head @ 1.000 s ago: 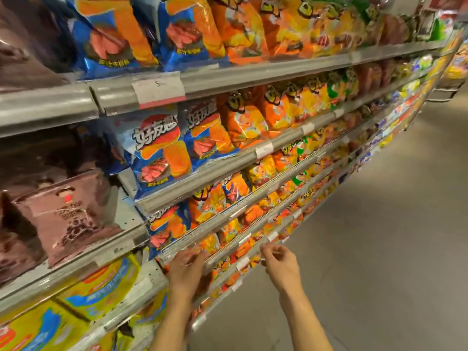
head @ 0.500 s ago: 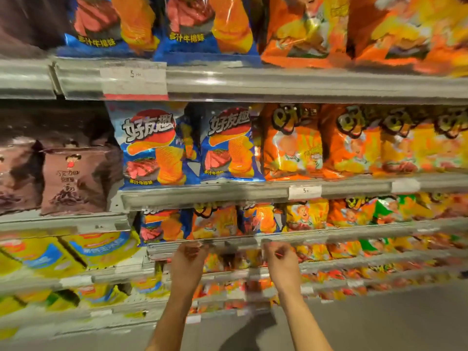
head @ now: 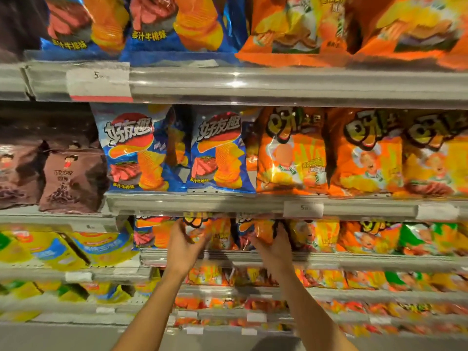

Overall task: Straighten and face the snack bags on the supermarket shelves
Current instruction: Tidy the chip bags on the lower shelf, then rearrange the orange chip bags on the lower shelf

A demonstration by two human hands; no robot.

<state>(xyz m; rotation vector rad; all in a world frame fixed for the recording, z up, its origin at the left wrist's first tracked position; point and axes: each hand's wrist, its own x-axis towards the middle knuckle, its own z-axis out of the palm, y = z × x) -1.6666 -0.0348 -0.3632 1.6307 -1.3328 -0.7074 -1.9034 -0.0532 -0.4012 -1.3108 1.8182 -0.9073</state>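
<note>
Both hands are raised to the shelf row just under the price rail (head: 253, 203). Left hand (head: 183, 245) is held with fingers spread and lightly curved, its tips touching the left edge of a small orange snack bag (head: 215, 234); a firm grip cannot be confirmed. Right hand (head: 274, 247) is cupped round the lower right of the neighbouring orange bag (head: 260, 230), fingers curled against its face; whether it pinches or merely presses cannot be told. Between the two hands a dark-blue bag edge (head: 238, 236) is seen, wedged among the orange ones. The bags' long axes run vertically, tops hidden behind the rail; they lie directly ahead of the hands, each hand about equally near its own bag. Judged: the coming move turns on drawing these two bags forward and upright, flush with the shelf lip (head: 354, 259) below the fingers. Bags appear glossy, crinkled, slightly blurred. Beyond and above the hands, larger blue bags (head: 134, 150) and orange bags (head: 291, 153) are seen standing faced outward.
</note>
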